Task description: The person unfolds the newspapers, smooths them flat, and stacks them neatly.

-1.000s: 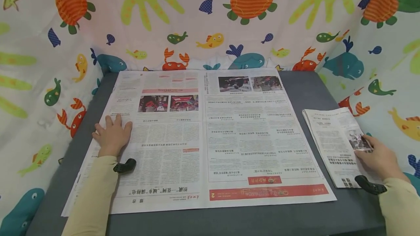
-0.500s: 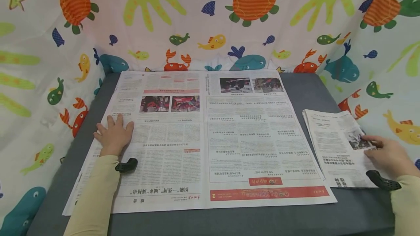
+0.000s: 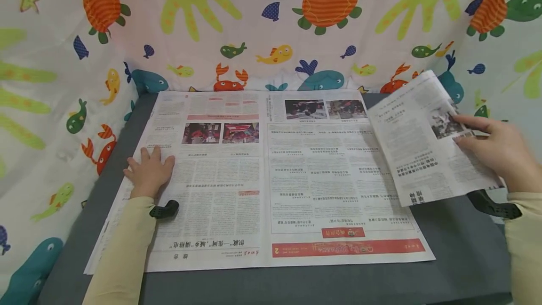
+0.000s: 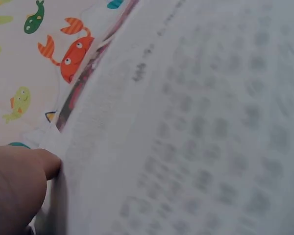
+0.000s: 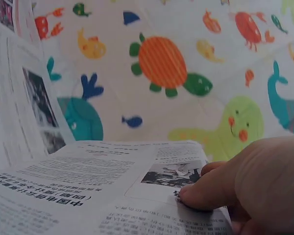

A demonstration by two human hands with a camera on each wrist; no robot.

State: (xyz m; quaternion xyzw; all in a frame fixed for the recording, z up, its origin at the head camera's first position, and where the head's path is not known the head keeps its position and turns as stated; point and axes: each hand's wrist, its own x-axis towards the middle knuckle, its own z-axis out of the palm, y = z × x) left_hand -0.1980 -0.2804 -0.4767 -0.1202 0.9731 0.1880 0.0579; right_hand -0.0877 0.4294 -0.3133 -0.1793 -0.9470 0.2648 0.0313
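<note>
A large open newspaper [image 3: 296, 187] lies spread on the grey table. On its left page rests my left hand [image 3: 150, 173], fingers spread; the left wrist view shows part of that hand [image 4: 19, 183] beside blurred print. My right hand [image 3: 499, 147] pinches a smaller folded newspaper [image 3: 419, 164] by its right edge, thumb on top by a black-and-white photo [image 5: 171, 174]. Raised off the table, this folded newspaper tilts, and its left side overlaps the open newspaper in the head view. The right hand's other fingers are mostly hidden beneath it.
A white cloth [image 3: 186, 55] printed with sea animals hangs behind the table and along both sides. Grey table [image 3: 322, 286] shows along the front and right. Each wrist wears a black band [image 3: 165, 210].
My right hand has lifted the folded newspaper off the table and carried it up and slightly left, over the open one's right edge. My left hand stays on the page.
</note>
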